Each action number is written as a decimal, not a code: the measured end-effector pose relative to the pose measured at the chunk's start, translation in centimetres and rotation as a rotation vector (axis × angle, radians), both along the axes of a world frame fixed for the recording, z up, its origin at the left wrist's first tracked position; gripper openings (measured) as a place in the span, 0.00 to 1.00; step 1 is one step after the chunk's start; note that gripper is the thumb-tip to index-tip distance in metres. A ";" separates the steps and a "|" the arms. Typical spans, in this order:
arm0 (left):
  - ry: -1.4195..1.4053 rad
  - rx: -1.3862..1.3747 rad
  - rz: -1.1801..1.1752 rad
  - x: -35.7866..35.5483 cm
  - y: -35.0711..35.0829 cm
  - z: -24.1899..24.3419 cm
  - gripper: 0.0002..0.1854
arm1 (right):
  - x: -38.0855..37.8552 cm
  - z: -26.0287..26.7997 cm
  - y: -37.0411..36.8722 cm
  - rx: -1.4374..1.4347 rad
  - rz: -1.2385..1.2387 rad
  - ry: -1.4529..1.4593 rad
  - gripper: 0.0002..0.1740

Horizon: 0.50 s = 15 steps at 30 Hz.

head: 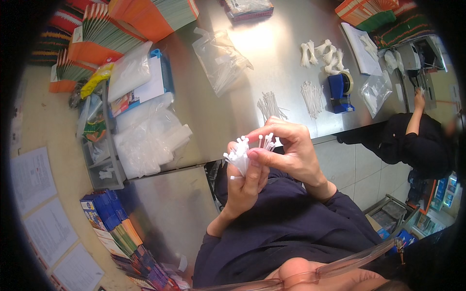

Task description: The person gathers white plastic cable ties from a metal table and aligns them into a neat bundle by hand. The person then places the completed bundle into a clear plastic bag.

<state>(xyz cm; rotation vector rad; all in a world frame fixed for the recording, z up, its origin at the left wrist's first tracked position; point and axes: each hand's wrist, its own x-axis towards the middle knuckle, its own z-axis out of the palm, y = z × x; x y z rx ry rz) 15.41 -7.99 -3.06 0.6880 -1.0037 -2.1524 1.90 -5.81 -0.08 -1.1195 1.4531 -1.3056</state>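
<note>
My left hand [245, 182] is closed around a bundle of white plastic cable ties [238, 154], their heads fanned out at the top. My right hand [291, 149] touches the bundle with thumb and index finger and holds a few more cable ties [268, 141] in its curled fingers. Beyond my hands, a loose pile of cable ties [271, 105] lies on the steel table [204, 127], with another pile [312, 99] to its right. Several tied bundles [329, 54] lie farther back. A blue tape dispenser [338, 92] stands beside them. A clear plastic bag [224, 65] holds more ties.
Plastic sheets and bags [149, 138] lie at the left beside a grey divided tray [116, 163]. Orange accordion-like paper stacks [105, 43] stand behind. An open notebook [362, 51] and another clear bag [376, 92] are at the right, near another person's arm [417, 111].
</note>
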 end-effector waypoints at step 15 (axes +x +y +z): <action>0.027 0.061 0.003 0.4 -0.6 0.1 0.05 | 0.4 -0.3 -0.3 0.034 -0.039 -0.007 0.04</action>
